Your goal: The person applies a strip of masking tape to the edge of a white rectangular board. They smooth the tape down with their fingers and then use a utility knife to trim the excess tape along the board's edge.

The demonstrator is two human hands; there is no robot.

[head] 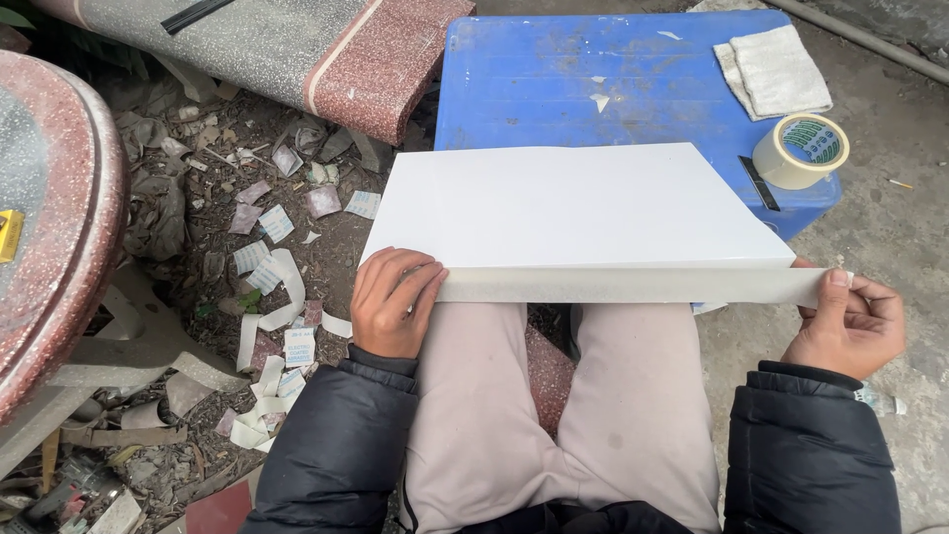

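Observation:
A flat white board [578, 208] lies across my knees and onto a blue plastic stool [554, 89]. Along its near edge runs a strip of translucent tape [633, 285]. My left hand [393, 302] presses the strip's left end against the board's near left corner, fingers flat on it. My right hand [850, 326] pinches the strip's right end just past the board's right corner, holding it taut.
A roll of tape [803, 150] and a folded white cloth [774, 71] sit at the stool's right side, with a dark blade-like strip [759, 183] beside the roll. Paper scraps and rubble [267, 257] litter the ground at left, near red-speckled stone slabs [59, 218].

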